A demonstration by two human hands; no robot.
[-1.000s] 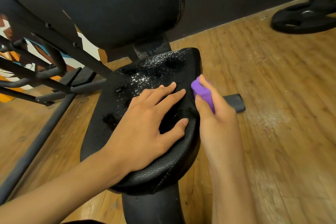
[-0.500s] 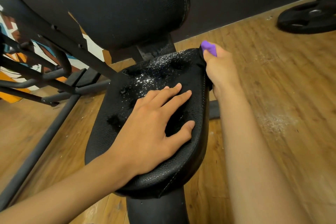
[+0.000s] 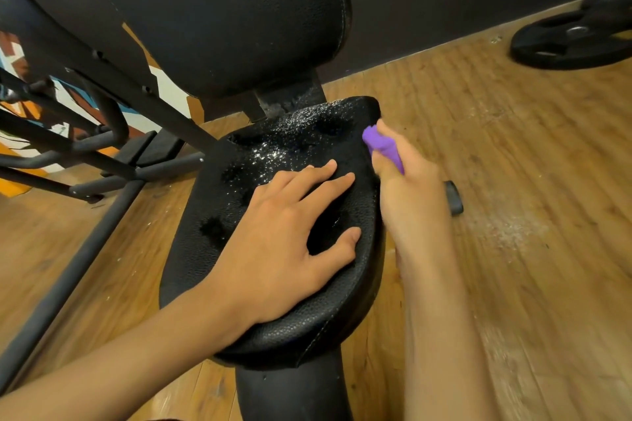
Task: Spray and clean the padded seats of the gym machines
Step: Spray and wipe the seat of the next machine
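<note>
A gym floor, right where I work.

In front of me, a black padded seat (image 3: 196, 246) with its tall back pad (image 3: 205, 10) sits bolted to dark steel tubes (image 3: 68, 270). A rubber weight plate (image 3: 564, 44) lies flat on the wood-plank floor (image 3: 513, 147) by the dark wall. A bright painted mural (image 3: 66, 97) shows behind the frame.
</note>
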